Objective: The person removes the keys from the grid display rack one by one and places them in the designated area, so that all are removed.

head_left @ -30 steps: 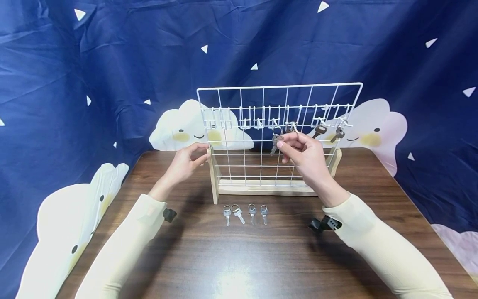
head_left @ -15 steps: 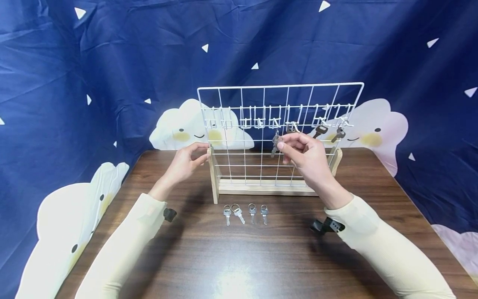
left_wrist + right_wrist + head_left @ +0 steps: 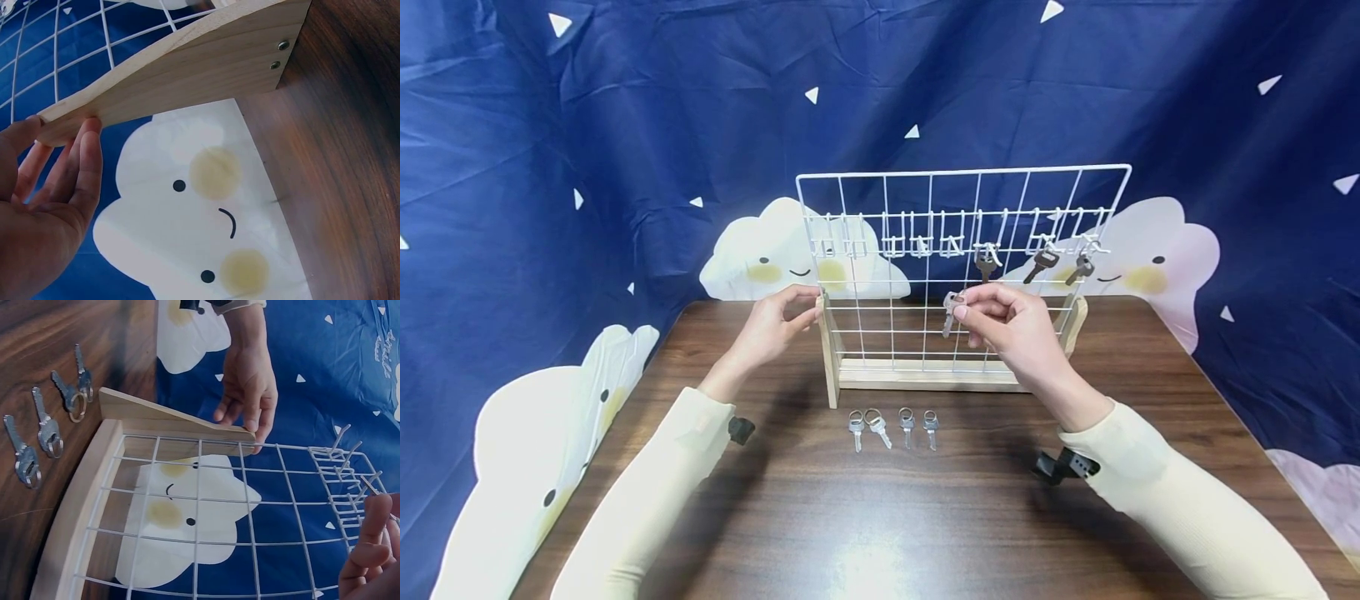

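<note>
My right hand (image 3: 1018, 329) pinches a silver key (image 3: 951, 318) between thumb and fingers, in front of the white wire grid rack (image 3: 928, 283) and below its row of hooks. In the right wrist view only a sliver of this key (image 3: 370, 485) shows past the fingertips. With thumb and fingers my left hand (image 3: 772, 329) grips the top of the rack's left wooden upright (image 3: 169, 78). Three keys hang from hooks on the right half: a dark key (image 3: 986, 265), another dark key (image 3: 1042, 265), and a key (image 3: 1081, 270) at the far right.
Several silver keys with rings, among them one key (image 3: 856, 432) at the left, lie in a row on the brown wooden table (image 3: 775, 500) before the rack's wooden base (image 3: 925, 381). Bare hooks (image 3: 921, 247) line the rack's left half. Behind it hangs a blue cloth (image 3: 700, 108).
My right hand has drawn the key down, away from the hook it was near. The dark key behind now shows more. My left hand stays on the upright.
</note>
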Tool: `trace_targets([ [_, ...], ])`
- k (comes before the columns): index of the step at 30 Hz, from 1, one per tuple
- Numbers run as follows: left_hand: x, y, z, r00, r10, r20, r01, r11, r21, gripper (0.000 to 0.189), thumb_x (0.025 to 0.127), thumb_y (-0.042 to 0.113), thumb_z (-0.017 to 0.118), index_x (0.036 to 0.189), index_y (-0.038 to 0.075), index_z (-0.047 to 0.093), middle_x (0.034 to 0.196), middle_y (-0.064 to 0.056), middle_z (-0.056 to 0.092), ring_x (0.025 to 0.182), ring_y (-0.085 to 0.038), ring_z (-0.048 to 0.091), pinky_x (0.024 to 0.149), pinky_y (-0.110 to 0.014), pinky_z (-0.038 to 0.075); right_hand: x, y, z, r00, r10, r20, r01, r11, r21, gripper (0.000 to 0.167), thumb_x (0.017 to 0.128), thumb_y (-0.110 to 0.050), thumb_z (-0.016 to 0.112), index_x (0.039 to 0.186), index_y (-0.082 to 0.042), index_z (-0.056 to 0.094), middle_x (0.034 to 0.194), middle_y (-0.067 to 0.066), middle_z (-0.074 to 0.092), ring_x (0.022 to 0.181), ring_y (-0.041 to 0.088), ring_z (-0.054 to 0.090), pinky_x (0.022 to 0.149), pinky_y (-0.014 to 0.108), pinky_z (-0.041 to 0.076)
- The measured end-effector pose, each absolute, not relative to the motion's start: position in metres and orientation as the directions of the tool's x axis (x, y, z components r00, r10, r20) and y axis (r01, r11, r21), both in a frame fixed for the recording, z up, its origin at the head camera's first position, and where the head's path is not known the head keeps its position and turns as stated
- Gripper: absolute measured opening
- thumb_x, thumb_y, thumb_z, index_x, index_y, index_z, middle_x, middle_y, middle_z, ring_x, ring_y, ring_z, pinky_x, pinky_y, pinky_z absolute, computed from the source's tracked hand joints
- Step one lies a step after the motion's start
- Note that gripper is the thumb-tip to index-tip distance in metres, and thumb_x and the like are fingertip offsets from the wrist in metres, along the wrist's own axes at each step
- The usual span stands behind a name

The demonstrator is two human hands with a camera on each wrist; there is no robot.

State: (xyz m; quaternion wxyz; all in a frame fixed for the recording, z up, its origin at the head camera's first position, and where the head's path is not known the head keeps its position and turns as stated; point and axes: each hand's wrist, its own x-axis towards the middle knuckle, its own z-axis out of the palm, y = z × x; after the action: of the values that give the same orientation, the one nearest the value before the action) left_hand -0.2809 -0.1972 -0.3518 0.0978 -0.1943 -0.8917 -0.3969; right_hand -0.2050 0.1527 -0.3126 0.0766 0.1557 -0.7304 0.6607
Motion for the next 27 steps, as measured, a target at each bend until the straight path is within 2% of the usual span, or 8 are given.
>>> trace_targets([
  [6, -0.281, -0.198, -0.352, -0.906, 0.271, 0.326, 0.424, 0.590, 0.687, 0.034, 0.097, 0.023, 0.068, 0.128, 0.012, 0.063, 0.123, -0.011, 0.071, 0.084, -0.023, 0.076, 0.075, -0.032, 0.062, -0.206, 0.156, -0.319, -0.944, -0.135, 0.300, -0.323, 0.207, -0.924, 0.023, 0.091, -0.016, 0.073, 0.108, -0.001, 0.066, 0.081, -0.013, 0.075, 0.059, 0.007, 0.063, 0.056, 0.020, 0.053],
  [9, -0.281, -0.198, -0.351, -0.902, 0.271, 0.337, 0.432, 0.596, 0.677, 0.034, 0.096, 0.023, 0.068, 0.128, 0.012, 0.063, 0.123, -0.011, 0.072, 0.083, -0.022, 0.076, 0.076, -0.032, 0.061, -0.206, 0.156, -0.321, -0.944, -0.146, 0.296, -0.323, 0.222, -0.920, 0.027, 0.091, -0.016, 0.073, 0.110, 0.002, 0.065, 0.080, -0.013, 0.074, 0.060, 0.007, 0.064, 0.059, 0.022, 0.055],
  [27, -0.280, -0.197, -0.353, -0.896, 0.271, 0.351, 0.443, 0.607, 0.660, 0.034, 0.096, 0.022, 0.068, 0.128, 0.012, 0.064, 0.123, -0.010, 0.072, 0.080, -0.021, 0.075, 0.074, -0.028, 0.059, -0.208, 0.160, -0.348, -0.953, -0.223, 0.204, -0.258, 0.249, -0.933, 0.031, 0.089, -0.014, 0.075, 0.115, 0.001, 0.065, 0.074, -0.008, 0.073, 0.059, 0.011, 0.060, 0.057, 0.024, 0.045],
])
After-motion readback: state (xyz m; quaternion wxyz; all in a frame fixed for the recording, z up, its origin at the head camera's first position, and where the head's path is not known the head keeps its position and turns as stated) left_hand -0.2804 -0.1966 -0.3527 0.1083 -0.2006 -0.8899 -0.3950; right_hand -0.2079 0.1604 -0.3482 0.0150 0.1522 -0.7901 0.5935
